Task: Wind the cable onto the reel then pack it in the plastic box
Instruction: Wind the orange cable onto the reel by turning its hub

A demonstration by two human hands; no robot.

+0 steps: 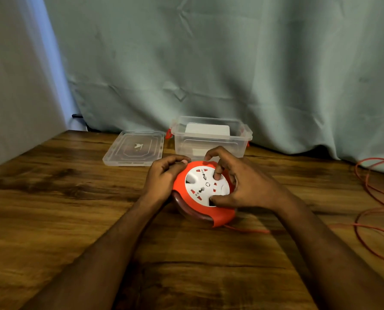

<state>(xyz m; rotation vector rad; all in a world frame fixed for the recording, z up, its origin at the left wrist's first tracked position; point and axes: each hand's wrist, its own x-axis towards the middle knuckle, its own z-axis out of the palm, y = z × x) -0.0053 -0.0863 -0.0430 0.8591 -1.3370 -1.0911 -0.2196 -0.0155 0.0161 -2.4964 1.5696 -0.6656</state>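
1. Wooden table (52,198) against a grey-green curtain (231,52).
2. Lid (134,147) off, near back edge; box (211,139) beside it, open.
3. Left hand (164,175) gripping reel (203,193) rim, mid-table.
4. Right hand (242,186) curled over reel face, fingertips pressing.
5. Cable (370,220) mostly loose at right edge: winding barely begun, packing left.

A wooden table (52,209) carries everything. At its middle sits the red reel (203,193), seemingly tilted, with its cable (370,220) trailing right in loose loops. Behind it stands the clear box (211,142), with its lid (134,148) lying flat just to the left.
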